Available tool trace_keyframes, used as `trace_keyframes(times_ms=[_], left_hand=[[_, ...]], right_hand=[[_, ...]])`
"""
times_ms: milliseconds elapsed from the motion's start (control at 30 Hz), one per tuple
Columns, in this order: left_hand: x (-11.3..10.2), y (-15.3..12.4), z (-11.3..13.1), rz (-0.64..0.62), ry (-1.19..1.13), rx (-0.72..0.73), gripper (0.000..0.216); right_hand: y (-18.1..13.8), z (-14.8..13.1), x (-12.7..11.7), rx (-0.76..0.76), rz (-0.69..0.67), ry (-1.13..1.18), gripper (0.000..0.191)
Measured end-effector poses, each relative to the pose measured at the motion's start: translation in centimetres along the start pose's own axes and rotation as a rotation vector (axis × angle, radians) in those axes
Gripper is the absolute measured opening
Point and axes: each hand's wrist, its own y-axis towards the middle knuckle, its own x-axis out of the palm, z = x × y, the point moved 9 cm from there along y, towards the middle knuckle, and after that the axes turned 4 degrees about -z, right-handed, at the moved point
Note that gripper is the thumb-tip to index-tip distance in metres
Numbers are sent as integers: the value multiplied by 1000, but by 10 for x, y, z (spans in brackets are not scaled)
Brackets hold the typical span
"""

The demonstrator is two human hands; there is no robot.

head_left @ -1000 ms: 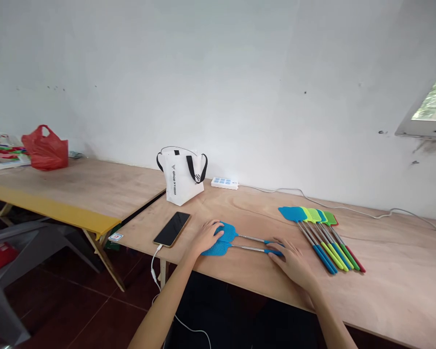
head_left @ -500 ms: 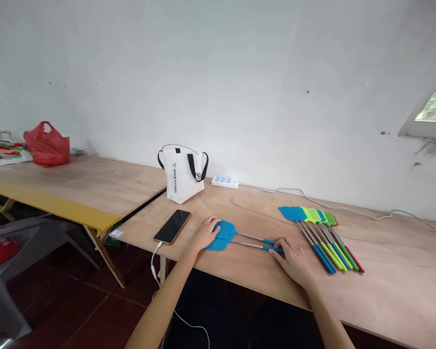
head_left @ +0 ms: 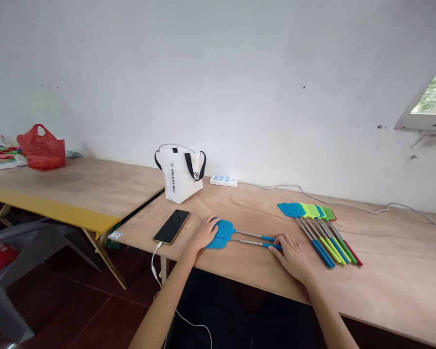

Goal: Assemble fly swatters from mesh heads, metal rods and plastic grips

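Two blue fly swatters (head_left: 223,232) lie side by side on the wooden table (head_left: 247,274), their mesh heads overlapping at the left and their handles pointing right. My left hand (head_left: 203,233) rests on the left edge of the heads with its fingers stretched out. At the other end, my right hand (head_left: 289,249) lies loosely over the tips of the blue handles (head_left: 271,245), thumb and fingers apart. To its right, several fly swatters (head_left: 318,232) in blue, yellow-green, green and red are fanned in an overlapping row, metal shafts slanting toward me.
Left of my left hand lies a phone (head_left: 172,227) on a white cable (head_left: 153,266). Behind it stands a white bag (head_left: 181,177) with black handles, beside a power strip (head_left: 224,180). A red plastic bag (head_left: 41,150) sits on the left table (head_left: 94,182), across a gap.
The view has shifted slightly. Both hands stay on the two blue fly swatters, which hold practically the same place on the table.
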Motion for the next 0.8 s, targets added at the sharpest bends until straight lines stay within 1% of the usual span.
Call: trace_keyframes(times_ms=[167,300,433,600,733,800], left_hand=[[-1,-1,2,-18,1,4,44],[-2,-3,4,2,-15,18,42],[-2,-2,5,16,-2,14,41],[-1,-3,6,0,-4,-6,42],[3,-3,4,-19,4,-13,46],[3,-2,1,-4,-5,-23,46]], right_hand=[[0,0,0,11,-4,-18,32],[0,1,1,0,-6,-25,33],[1,2,3,6,-19,-18,34],[1,3,4,25,-31,-22,34],[2,4,3,21,-34,-9,34],[3,4,3,20,-31,-10,34]])
